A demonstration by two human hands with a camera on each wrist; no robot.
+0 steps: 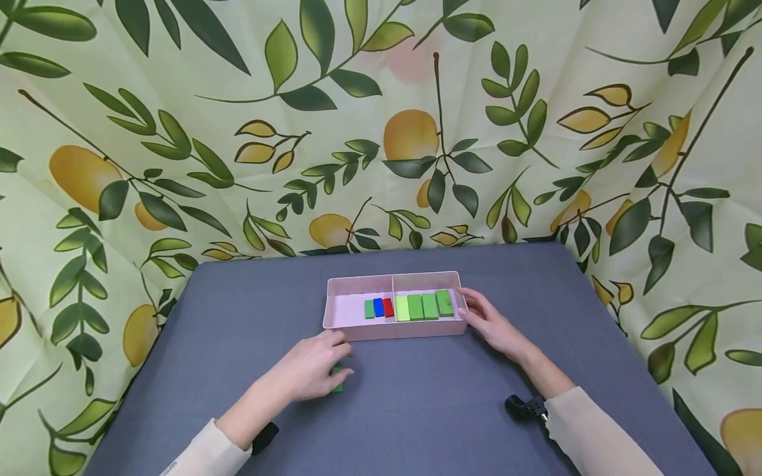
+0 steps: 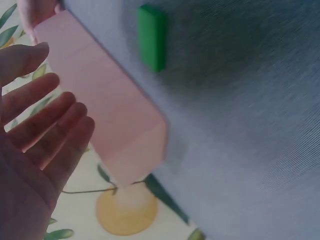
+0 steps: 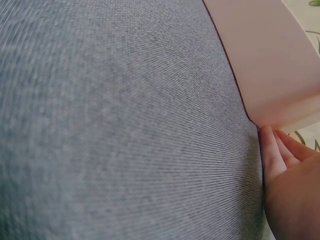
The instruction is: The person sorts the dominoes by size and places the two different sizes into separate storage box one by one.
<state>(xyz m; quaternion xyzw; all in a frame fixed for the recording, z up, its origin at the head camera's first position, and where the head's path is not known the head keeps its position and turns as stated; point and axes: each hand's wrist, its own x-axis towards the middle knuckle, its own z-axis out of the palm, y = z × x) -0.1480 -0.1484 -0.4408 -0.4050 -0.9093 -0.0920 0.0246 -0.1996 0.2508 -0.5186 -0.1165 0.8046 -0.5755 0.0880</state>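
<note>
A pink two-compartment box (image 1: pixel 411 330) stands on the table. Its left compartment holds a green block (image 1: pixel 370 309), a blue block (image 1: pixel 378 307) and a red block (image 1: pixel 388 307); several green blocks (image 1: pixel 430 306), the leftmost lighter, stand in a row in the right one. My left hand (image 1: pixel 315 367) hovers in front of the box's left end, fingers loosely extended and holding nothing. Another green block (image 2: pixel 151 37) lies on the table, partly hidden behind that hand in the head view. With fairly straight fingers, my right hand (image 1: pixel 491 324) touches the box's right end.
Grey-blue cloth covers the table (image 1: pixel 417 410). Behind it and along both sides hangs a curtain (image 1: pixel 369 165) printed with fruit and leaves. A black strap (image 1: pixel 526 408) is on the right wrist.
</note>
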